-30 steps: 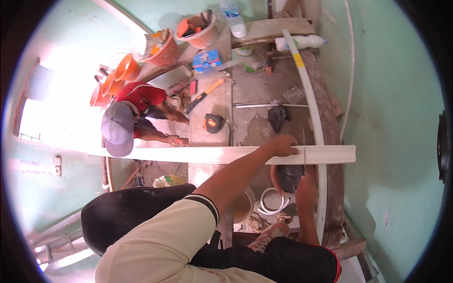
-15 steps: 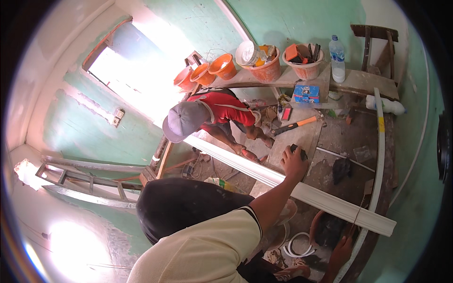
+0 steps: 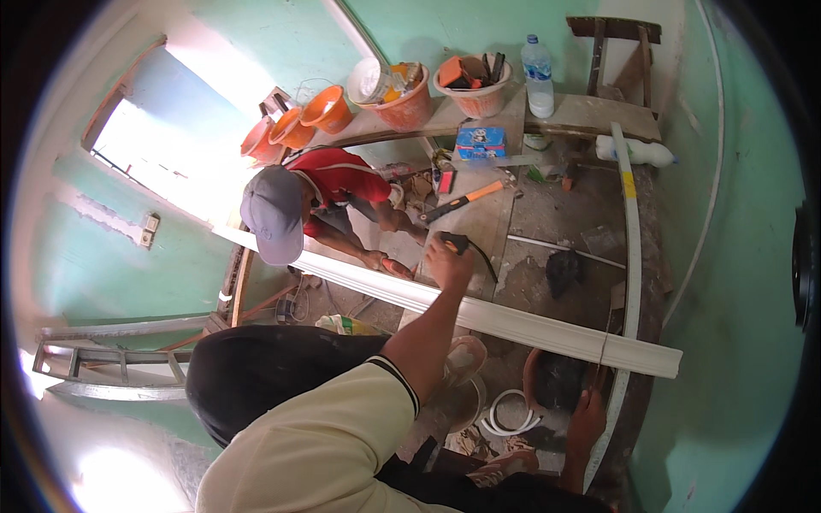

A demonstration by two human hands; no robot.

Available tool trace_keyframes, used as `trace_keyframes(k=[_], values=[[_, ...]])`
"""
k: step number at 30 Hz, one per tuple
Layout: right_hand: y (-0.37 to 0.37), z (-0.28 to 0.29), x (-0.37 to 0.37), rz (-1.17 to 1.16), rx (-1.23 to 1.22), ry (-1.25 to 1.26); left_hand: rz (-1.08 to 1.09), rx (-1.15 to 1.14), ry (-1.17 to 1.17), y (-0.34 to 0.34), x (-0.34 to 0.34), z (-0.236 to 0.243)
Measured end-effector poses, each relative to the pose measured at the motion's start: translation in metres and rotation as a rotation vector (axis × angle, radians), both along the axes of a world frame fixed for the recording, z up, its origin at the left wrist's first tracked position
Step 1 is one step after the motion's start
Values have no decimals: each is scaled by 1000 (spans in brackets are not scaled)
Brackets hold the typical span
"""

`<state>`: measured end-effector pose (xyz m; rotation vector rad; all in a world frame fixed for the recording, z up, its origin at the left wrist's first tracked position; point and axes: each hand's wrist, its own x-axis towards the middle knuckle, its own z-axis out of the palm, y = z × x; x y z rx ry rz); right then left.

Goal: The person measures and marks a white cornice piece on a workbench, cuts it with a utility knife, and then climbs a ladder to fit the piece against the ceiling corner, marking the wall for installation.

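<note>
My left hand (image 3: 448, 265) is closed on a black-and-orange tape measure (image 3: 455, 243) above the board (image 3: 449, 192), just beyond a long white moulding (image 3: 505, 316). My right hand (image 3: 585, 415), low at the right, grips a thin long tool (image 3: 605, 350) that lies across the moulding near its right end. The moulding runs from the upper left to the lower right, over a pale strip (image 3: 630, 256). Across from me, a co-worker (image 3: 274, 214) in a grey cap and red shirt bends over the moulding, hands low beside it. A hammer (image 3: 466, 198) lies on the board.
Several buckets (image 3: 400, 109), a water bottle (image 3: 538, 85) and a blue box (image 3: 481, 143) stand at the back. Below are a coiled hose (image 3: 509, 423), black plastic (image 3: 560, 274) and a thin pipe (image 3: 564, 250). A metal ladder (image 3: 111, 368) is at left, green walls (image 3: 701, 410) around.
My left hand has left the moulding and taken hold of the tape measure. The view swung toward the window, then shifted slightly back. My right hand stays at the moulding's right end.
</note>
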<state>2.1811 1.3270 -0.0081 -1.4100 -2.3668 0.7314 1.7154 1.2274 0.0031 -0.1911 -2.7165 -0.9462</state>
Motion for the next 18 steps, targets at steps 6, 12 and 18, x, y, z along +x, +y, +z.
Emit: trace_keyframes(k=[6,12,18], values=[[2,6,3,2,-78,-64,207,77,-10,-6,-20,21],[1,2,1,34,-7,-2,151,-44,-200,-23,-41,24],[3,3,3,11,-54,-59,159,-43,-90,-23,-26,18]])
